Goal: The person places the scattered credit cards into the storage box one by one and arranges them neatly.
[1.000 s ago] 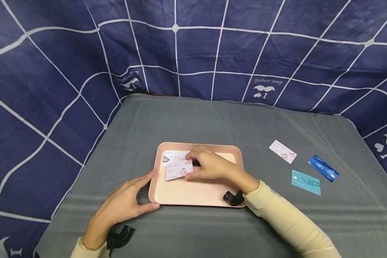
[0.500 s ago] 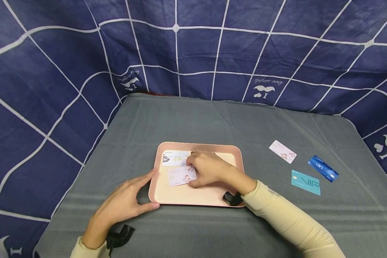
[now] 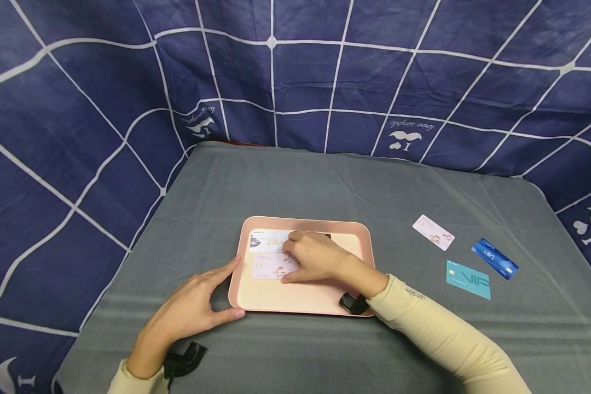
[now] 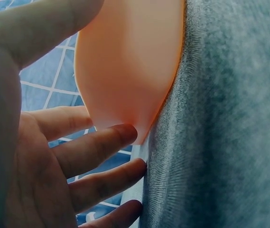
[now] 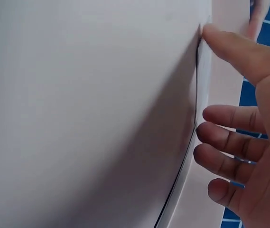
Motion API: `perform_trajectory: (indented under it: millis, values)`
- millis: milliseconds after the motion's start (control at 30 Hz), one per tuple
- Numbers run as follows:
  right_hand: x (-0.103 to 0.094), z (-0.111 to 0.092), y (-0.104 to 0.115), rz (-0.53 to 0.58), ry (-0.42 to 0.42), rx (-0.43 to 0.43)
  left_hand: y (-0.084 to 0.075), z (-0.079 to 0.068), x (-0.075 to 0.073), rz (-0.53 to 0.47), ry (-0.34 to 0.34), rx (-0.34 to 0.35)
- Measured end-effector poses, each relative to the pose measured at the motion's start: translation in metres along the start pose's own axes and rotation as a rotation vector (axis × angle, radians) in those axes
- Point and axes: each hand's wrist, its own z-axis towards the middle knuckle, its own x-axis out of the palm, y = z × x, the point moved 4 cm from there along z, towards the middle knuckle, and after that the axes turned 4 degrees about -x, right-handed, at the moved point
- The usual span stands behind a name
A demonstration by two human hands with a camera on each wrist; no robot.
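The right part of the pale pink card point(image 3: 270, 267), laid flat inside the pink tray point(image 3: 295, 301), is hidden by the right hand point(image 3: 320, 256); the thumb is set at its near edge and bent fingers at its far side, and whether the card is pinched cannot be told. A white card point(image 3: 267, 241) just beyond is partly covered too. The smooth, round-cornered tray is touched at its left end by the left hand point(image 3: 189, 306), its fingers spread wide. The worktop point(image 3: 300, 178) is draped in grey cloth.
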Motion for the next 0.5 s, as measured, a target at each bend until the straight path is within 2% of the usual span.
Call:
perform_trajectory:
  millis: [333, 500]
  values:
    - [0.0006, -0.0015, -0.0018, 0.032, -0.016, -0.081, 0.0, 0.002, 0.0011, -0.004, 0.006, 0.0]
    - [0.0036, 0.0012, -0.0022, 0.025, -0.021, -0.089, -0.0001, 0.0011, 0.0003, -0.006, 0.005, -0.004]
